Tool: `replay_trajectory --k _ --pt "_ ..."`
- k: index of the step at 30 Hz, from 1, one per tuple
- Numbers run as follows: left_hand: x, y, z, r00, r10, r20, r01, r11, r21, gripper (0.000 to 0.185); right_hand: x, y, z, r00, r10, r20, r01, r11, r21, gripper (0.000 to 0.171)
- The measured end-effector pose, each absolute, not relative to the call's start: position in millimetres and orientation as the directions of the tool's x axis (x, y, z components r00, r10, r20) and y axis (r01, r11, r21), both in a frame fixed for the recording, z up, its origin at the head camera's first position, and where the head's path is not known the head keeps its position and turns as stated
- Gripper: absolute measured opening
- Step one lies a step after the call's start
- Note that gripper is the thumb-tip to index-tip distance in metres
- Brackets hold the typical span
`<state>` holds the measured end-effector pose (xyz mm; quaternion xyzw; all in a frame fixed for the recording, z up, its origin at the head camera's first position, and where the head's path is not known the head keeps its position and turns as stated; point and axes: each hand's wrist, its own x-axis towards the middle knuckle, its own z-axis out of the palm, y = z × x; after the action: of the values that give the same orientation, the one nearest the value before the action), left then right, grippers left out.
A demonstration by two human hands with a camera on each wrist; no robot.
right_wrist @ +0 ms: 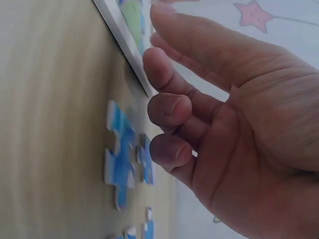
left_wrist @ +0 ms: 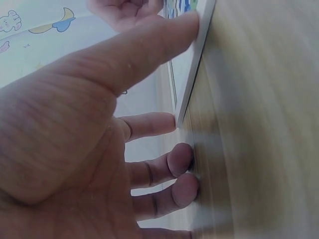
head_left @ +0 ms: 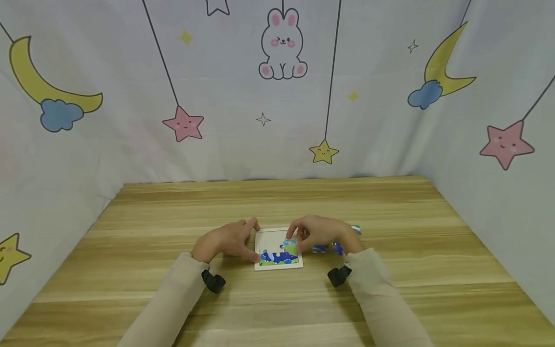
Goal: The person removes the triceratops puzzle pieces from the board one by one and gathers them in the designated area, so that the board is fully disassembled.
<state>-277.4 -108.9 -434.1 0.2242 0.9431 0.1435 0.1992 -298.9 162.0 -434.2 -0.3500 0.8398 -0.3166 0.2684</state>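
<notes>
We find a white puzzle tray (head_left: 277, 248) lying flat on the wooden counter (head_left: 390, 212), just in front of the person. The left hand (head_left: 225, 241) steadies the tray's left edge: its thumb (left_wrist: 164, 37) and forefinger touch the rim, fingers straight, gripping nothing.

The right hand (head_left: 318, 232) hovers over the tray's right half, fingers loosely bent. We cannot tell from the head view whether its grip pinches a piece; the right wrist view shows the fingers (right_wrist: 167, 107) apart and bare.

Loose blue pieces (head_left: 328, 248) lie on the counter just right of the tray, beneath the right hand, which is the nearer one.

In the tray, the lower part holds fitted pieces (head_left: 279, 255) in blue and green; the upper part shows bare white.
</notes>
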Motion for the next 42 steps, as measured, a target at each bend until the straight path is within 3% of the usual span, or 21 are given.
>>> replay_trajectory --k 16,23,32,42 --pt "-281 -107 -437 -0.817 0.485 -0.311 0.370 0.856 0.360 0.072 -294 145 -443 -0.666 -0.724 -0.182 -0.464 0.592 -0.659 0.032" --pt "-281 -107 -437 -0.820 0.479 -0.314 0.363 0.859 0.361 0.074 -297 150 -437 -0.632 -0.760 -0.152 -0.492 0.545 -0.679 0.014" --pt "-281 -110 -437 -0.817 0.492 -0.301 0.378 0.851 0.365 0.072 -302 181 -425 -0.636 -0.765 -0.100 -0.512 0.516 -0.686 0.006" --pt "-283 -109 -437 -0.810 0.504 -0.301 0.390 0.845 0.366 0.072 -306 236 -418 -0.699 -0.695 -0.169 -0.390 0.569 -0.724 0.005"
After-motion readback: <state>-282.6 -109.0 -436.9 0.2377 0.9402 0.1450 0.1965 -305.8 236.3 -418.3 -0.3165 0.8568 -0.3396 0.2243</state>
